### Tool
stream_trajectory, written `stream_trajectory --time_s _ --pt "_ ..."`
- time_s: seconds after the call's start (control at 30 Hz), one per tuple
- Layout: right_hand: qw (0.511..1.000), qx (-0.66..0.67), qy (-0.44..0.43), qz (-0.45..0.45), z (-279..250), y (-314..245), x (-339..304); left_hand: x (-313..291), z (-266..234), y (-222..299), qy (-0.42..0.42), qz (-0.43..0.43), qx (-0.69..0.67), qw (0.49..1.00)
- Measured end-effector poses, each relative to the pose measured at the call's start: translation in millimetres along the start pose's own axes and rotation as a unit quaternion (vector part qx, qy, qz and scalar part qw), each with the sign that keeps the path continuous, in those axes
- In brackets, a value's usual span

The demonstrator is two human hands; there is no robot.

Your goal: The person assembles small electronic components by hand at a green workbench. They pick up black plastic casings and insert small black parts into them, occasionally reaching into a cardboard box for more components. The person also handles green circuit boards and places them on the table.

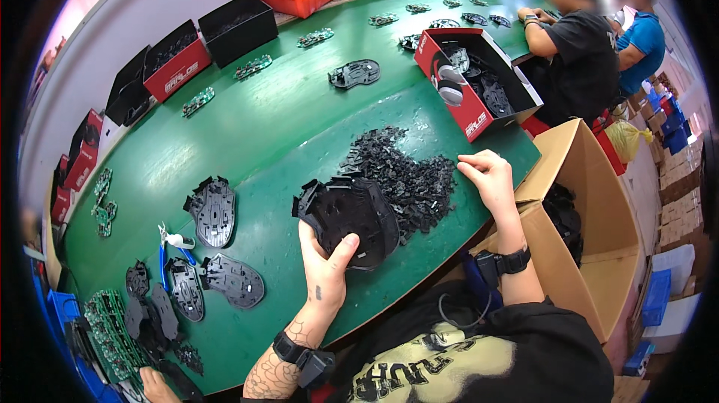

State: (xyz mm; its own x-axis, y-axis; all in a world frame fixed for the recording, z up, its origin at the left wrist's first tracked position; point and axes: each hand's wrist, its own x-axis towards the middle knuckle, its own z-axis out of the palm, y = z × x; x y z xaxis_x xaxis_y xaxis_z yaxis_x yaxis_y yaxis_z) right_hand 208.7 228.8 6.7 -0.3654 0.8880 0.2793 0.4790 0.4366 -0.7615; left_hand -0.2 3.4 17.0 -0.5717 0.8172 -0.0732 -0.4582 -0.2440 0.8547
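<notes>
My left hand (326, 262) grips a black plastic housing shell (356, 216), thumb across its lower face and fingers underneath. The shell is tilted over the green table, hollow side showing. Just beyond it spreads a heap of small black plastic parts (401, 171), partly hidden by the shell. My right hand (490, 180) hovers at the heap's right side, thumb and forefinger pinched together. Anything between those fingertips is too small to make out. Left of my left hand lie more black housing shells (211, 212) and blue-handled cutting pliers (163, 257).
An open red and black box (479, 114) of black parts stands beyond my right hand. Nearer right is an open cardboard carton (592, 253). Green circuit boards (112, 332) are stacked lower left, beside another person's hand (156, 386). Two people work at the far right.
</notes>
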Motion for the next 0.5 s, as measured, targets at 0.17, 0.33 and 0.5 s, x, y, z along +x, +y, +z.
stream_trajectory --time_s 0.17,0.33,0.5 --pt "1.0 -0.007 -0.018 -0.015 6.1 -2.0 6.9 -0.4 1.1 2.1 0.012 -0.021 -0.021 0.999" --pt "0.994 -0.054 -0.067 -0.072 1.4 -14.5 13.2 1.5 -1.2 2.1 -0.002 -0.009 -0.009 1.0" --pt "0.963 0.234 -0.122 0.061 -6.3 -72.1 -9.2 -2.1 -2.5 3.2 0.025 -0.034 -0.004 0.999"
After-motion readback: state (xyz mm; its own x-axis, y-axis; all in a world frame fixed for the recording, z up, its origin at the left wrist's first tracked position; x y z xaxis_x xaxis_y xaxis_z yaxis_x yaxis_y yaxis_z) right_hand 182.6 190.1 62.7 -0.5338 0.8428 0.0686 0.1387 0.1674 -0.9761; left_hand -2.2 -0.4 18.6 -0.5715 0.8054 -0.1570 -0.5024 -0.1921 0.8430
